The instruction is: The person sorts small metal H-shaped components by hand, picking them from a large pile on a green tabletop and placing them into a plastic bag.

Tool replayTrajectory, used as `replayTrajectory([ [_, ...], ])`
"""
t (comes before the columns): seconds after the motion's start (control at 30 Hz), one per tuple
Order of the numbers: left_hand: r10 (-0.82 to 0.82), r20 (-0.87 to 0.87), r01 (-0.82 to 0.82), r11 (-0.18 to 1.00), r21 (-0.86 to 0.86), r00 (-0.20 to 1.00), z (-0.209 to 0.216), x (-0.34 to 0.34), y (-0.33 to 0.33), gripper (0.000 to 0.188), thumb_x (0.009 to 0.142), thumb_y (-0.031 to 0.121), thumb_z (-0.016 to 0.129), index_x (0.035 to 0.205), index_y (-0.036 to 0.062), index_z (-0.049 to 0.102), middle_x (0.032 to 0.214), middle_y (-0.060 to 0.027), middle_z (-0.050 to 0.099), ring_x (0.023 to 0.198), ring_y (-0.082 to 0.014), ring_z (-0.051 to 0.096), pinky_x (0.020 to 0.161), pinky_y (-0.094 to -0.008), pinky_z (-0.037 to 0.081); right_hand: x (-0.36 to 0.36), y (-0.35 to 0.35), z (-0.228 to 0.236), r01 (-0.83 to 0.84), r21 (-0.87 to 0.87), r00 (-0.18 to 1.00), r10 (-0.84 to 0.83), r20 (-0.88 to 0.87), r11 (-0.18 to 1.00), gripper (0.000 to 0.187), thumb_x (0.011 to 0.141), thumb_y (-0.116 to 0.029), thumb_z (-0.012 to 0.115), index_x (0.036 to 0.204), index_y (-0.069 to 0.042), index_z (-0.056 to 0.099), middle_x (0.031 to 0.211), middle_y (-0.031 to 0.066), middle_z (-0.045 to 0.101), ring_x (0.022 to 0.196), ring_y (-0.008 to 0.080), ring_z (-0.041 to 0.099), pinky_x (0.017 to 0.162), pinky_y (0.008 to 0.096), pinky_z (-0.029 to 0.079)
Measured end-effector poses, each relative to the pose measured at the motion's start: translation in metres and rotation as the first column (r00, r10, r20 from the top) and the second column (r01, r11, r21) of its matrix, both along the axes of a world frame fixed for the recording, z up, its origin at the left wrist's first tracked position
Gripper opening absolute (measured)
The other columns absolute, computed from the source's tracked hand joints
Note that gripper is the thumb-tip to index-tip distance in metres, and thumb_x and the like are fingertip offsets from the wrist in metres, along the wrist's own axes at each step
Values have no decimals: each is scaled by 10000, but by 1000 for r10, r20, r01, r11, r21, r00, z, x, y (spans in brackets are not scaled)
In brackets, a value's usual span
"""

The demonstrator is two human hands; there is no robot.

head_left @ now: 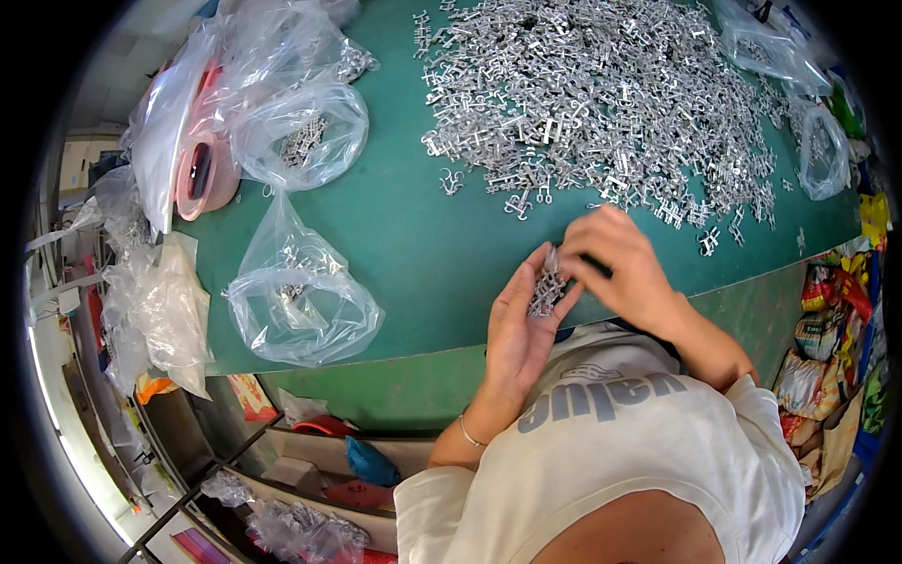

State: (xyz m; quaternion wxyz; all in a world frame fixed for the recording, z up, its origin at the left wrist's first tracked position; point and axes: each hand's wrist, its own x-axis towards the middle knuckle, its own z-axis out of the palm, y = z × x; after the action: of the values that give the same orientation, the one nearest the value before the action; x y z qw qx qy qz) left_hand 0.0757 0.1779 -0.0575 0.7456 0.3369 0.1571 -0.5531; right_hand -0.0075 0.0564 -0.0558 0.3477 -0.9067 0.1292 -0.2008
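Note:
My left hand (522, 331) is cupped near the table's front edge, its fingers closed around a small bunch of silvery metal hooks (547, 289). Just above and to the right, my right hand (615, 258) is slightly blurred. Its fingers curl down toward the bunch, and whatever they pinch is hidden. Beyond both hands a broad heap of the same small metal hooks (601, 103) covers the far part of the green table (423, 254). A few loose pieces (518, 205) lie along the heap's near edge.
At the left, an open clear plastic bag (305, 315) holds some metal pieces, with another bag (301, 136) behind it. A pink container (218, 179) with a dark object stands beside them. More clear bags (824, 155) lie far right. Under the table are drawers (395, 456).

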Motion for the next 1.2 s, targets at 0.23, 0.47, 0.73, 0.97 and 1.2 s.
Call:
replayTrajectory([
  [0.23, -100, -36, 86, 954, -287, 994, -31, 6, 16, 293, 895, 123, 482, 1159, -5, 485, 957, -70, 567, 795, -112, 554, 613, -218, 506, 44, -15, -8, 87, -42, 995, -84, 58, 995, 252, 691, -93, 658, 923, -24, 586, 1015, 80, 536, 1009, 259, 464, 832, 356, 377],
  [0.47, 55, 119, -63, 996, 64, 991, -9, 6, 14, 297, 852, 42, 513, 1143, -16, 490, 988, -90, 573, 791, -123, 555, 644, -211, 509, 45, -11, -13, 8, -390, 990, -63, -129, 921, 191, 668, -96, 664, 823, -27, 577, 1058, 89, 516, 965, 240, 466, 803, 339, 366],
  [0.73, 43, -99, -65, 971, -231, 994, -33, 14, 26, 323, 831, -4, 507, 1151, -10, 460, 983, -91, 547, 857, -147, 535, 741, -274, 500, 59, -12, -10, 139, -344, 989, -146, 7, 928, 183, 676, -93, 658, 818, -29, 563, 856, 61, 521, 850, 233, 476, 746, 350, 363],
  [0.97, 72, -277, -138, 964, -227, 958, -14, 15, 20, 314, 835, 30, 522, 1143, 13, 459, 952, -88, 534, 828, -151, 504, 858, -376, 431, 62, -21, -33, 120, -428, 992, -96, 77, 896, 101, 684, -77, 637, 701, -43, 543, 774, 63, 491, 779, 233, 471, 694, 350, 370],
  [1.2, -3, -221, -91, 905, -416, 975, -46, 19, 31, 299, 842, 20, 507, 1137, -9, 465, 969, -97, 509, 806, -160, 485, 828, -355, 445, -10, -26, -2, 189, -351, 974, -220, -51, 917, 328, 708, -151, 663, 991, -41, 536, 1101, 114, 476, 1078, 311, 426, 875, 418, 332],
])
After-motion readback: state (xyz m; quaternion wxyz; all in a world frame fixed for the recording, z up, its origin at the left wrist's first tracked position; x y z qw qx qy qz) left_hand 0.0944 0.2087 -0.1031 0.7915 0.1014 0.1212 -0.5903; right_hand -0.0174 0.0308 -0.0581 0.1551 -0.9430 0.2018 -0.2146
